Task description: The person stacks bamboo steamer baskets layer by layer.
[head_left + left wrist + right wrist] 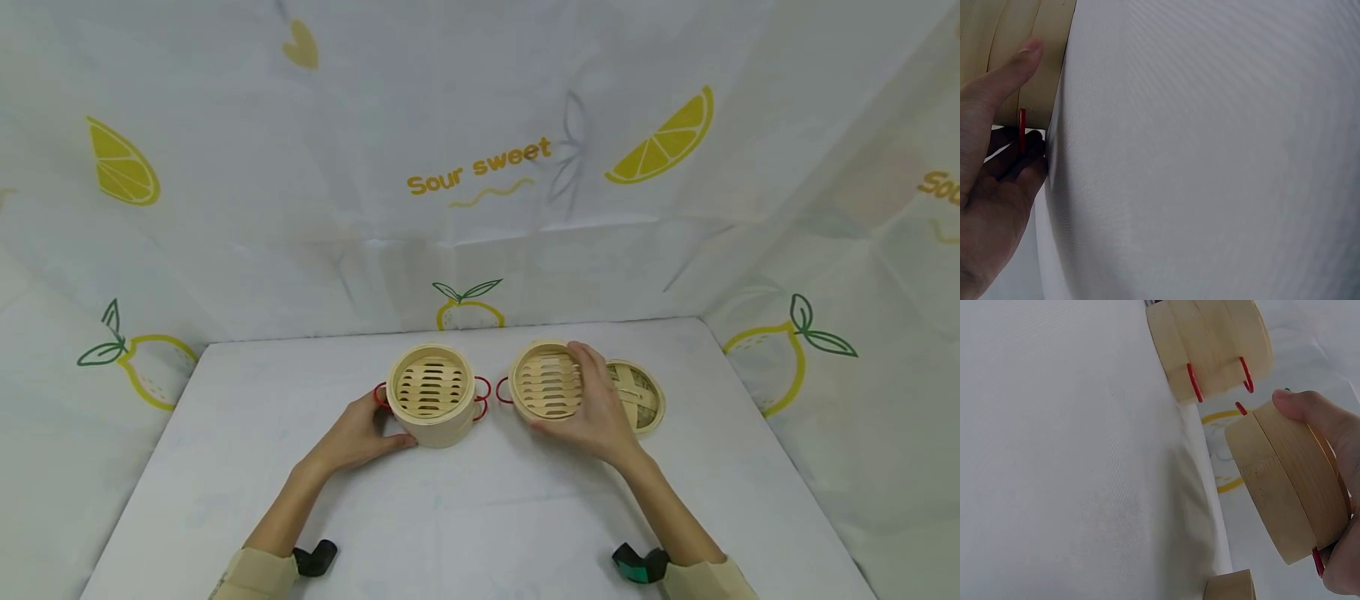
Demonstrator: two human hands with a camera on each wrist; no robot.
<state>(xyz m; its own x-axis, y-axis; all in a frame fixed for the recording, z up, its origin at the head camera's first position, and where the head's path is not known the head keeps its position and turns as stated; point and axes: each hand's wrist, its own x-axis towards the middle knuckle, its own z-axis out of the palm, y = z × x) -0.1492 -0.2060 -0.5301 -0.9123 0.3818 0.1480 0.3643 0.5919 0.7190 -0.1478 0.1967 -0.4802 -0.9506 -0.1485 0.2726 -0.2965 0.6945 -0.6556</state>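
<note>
Here, two bamboo steamer tiers are being handled side by side on the white table (pixel 480 517), each within easy reach of one hand. The left steamer (pixel 432 394), seemingly a stack of two tiers with red wire handles, is being steadied where it is standing: the left hand (pixel 365 433) is being pressed against its near-left wall, the thumb (pixel 1007 78) being laid nearly straight along the bamboo and the other fingers being curled loosely beside the red handle (pixel 1022 130), so the stack is probably being kept from sliding. The single tier (pixel 546 383) is being gripped by the right hand (pixel 596 412), thumb (pixel 1310 409) on one side of the rim and fingers wrapped around the other; in the right wrist view it is being held tilted, apparently just clear of the cloth. The woven lid (pixel 637 396) is being left flat on the table just right of that hand, partly hidden behind it. Whether the tier's base is touching the table cannot be told.
</note>
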